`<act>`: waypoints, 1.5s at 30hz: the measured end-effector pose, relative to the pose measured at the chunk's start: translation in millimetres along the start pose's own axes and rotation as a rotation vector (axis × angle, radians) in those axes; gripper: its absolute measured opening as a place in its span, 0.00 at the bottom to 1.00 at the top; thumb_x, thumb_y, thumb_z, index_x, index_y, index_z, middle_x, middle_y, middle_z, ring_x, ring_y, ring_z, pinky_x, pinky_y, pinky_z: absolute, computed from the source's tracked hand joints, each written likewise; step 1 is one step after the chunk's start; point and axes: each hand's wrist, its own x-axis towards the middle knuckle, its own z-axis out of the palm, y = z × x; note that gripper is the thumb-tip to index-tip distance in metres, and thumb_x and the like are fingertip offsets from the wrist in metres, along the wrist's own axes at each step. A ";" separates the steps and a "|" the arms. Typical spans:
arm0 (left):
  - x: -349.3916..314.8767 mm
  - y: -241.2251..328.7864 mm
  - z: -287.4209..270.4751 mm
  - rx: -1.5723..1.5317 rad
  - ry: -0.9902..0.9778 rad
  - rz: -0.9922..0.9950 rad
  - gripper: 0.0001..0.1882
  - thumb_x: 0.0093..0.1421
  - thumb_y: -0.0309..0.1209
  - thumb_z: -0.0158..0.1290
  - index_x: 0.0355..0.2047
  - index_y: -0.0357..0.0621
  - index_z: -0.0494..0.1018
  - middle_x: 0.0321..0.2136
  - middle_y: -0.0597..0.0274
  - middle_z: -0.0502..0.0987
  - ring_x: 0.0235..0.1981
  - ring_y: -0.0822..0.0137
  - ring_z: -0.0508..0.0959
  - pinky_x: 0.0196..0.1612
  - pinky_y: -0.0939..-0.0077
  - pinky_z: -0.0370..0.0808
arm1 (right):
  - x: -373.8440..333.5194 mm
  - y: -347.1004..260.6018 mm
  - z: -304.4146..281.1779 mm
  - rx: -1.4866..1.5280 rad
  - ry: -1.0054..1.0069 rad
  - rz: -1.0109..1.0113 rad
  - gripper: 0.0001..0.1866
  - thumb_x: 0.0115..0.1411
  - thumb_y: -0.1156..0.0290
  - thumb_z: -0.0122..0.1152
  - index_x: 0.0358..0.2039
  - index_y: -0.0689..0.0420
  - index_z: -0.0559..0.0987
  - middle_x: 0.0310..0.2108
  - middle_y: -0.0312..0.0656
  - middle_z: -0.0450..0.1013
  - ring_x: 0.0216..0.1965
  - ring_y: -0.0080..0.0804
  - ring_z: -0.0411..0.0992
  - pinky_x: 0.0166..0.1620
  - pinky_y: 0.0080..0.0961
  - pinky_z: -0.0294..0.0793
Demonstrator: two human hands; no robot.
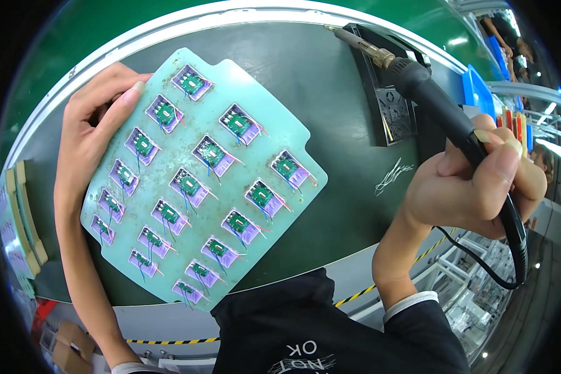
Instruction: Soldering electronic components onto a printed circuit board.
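Note:
My left hand (103,115) grips the upper left edge of a pale green fixture board (230,81), thumb on its face and fingers behind. Several purple-lined pockets in the board each hold a small green circuit board (210,154) with red and blue wires hanging out. The fixture is tilted over the bench. My right hand (480,177) is closed around the black handle of a soldering iron (417,81), held up on the right. Its metal tip points to the upper left, apart from the fixture. A black cable runs down from the handle.
Behind the iron stands a black fume extractor-like box (386,106). Thin loose wire (393,177) lies on the dark green bench (336,212). More fixture boards (19,230) are stacked at the far left. A blue bin (477,90) sits at the far right, with people beyond.

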 end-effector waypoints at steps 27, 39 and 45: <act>15.0 -11.8 7.0 0.074 0.000 0.058 0.11 0.56 0.24 0.48 0.37 0.31 0.75 0.27 0.61 0.70 0.28 0.74 0.67 0.29 0.84 0.60 | -12.4 -8.1 -5.3 0.053 -0.038 0.131 0.12 0.57 0.66 0.40 0.18 0.52 0.69 0.07 0.31 0.49 0.10 0.17 0.44 0.21 0.21 0.47; 12.4 4.9 7.4 0.066 0.011 0.048 0.10 0.57 0.23 0.47 0.37 0.29 0.74 0.29 0.60 0.70 0.30 0.72 0.68 0.32 0.83 0.61 | -10.5 -13.6 -26.6 -0.020 -0.147 0.089 0.12 0.58 0.69 0.40 0.19 0.54 0.68 0.08 0.33 0.52 0.10 0.18 0.47 0.20 0.20 0.48; 8.1 7.7 0.9 0.034 0.023 0.018 0.11 0.57 0.26 0.48 0.37 0.31 0.75 0.26 0.63 0.70 0.27 0.75 0.66 0.29 0.84 0.59 | -5.8 -17.8 -30.4 0.009 -0.130 0.082 0.13 0.58 0.71 0.41 0.17 0.57 0.65 0.08 0.33 0.53 0.10 0.18 0.48 0.20 0.19 0.49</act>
